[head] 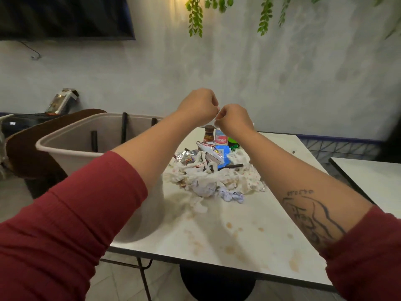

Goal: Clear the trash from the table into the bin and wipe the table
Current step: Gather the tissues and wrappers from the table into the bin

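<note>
A heap of trash [213, 172] lies in the middle of the white table [249, 240]: crumpled tissues, snack wrappers, a blue packet. Behind it stand a small brown-capped bottle [208, 134], a white and blue bottle [221, 137] and a green one [234, 144]. Brown stains [230, 225] dot the near part of the tabletop. A beige bin [65, 146] stands at the table's left edge. My left hand [198, 106] and my right hand [235, 118] are raised above the far end of the heap, both fisted, knuckles touching. Nothing shows in either fist.
A brown chair [36, 148] stands behind the bin at the left. A second white table [368, 174] is at the right. A dark screen [65, 16] hangs on the grey wall, and green plant fronds [195, 16] hang from above.
</note>
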Motion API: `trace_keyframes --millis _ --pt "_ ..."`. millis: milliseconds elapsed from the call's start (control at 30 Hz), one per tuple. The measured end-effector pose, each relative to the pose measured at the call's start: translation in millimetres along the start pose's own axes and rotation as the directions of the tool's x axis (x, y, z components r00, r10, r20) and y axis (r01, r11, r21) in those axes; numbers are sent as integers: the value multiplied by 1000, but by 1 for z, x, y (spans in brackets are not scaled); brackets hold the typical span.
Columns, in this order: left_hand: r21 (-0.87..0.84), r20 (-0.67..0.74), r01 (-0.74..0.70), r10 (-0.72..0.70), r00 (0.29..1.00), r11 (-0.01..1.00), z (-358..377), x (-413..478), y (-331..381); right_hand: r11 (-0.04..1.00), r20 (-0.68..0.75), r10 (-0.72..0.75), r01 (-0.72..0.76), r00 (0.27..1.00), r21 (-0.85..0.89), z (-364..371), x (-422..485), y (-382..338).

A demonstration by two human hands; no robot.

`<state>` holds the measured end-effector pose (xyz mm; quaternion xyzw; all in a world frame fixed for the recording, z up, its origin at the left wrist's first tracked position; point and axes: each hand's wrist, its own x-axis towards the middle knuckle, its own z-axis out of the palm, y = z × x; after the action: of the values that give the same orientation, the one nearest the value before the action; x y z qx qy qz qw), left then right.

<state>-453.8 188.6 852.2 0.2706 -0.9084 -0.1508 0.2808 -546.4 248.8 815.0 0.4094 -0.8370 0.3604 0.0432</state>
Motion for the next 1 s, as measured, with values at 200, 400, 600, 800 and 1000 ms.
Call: trace_keyframes --millis 200,400,600,800,1000 --pt "23 90 114 -115 989 993 54 -11 1 1000 103 16 -14 995 -18 13 -7 49" --pt "69 171 239 -248 954 968 95 -32 -25 1000 236 -14 14 972 0 43 -15 80" --pt "122 251 305 -326 911 945 130 -38 -63 992 340 25 18 940 -125 81 -18 108" --pt "156 342 256 -296 892 954 160 -34 -84 968 380 32 65 925 -242 104 -12 129" --pt "221 370 125 -202 907 967 183 -31 -90 934 367 23 111 930 -339 118 -8 138"
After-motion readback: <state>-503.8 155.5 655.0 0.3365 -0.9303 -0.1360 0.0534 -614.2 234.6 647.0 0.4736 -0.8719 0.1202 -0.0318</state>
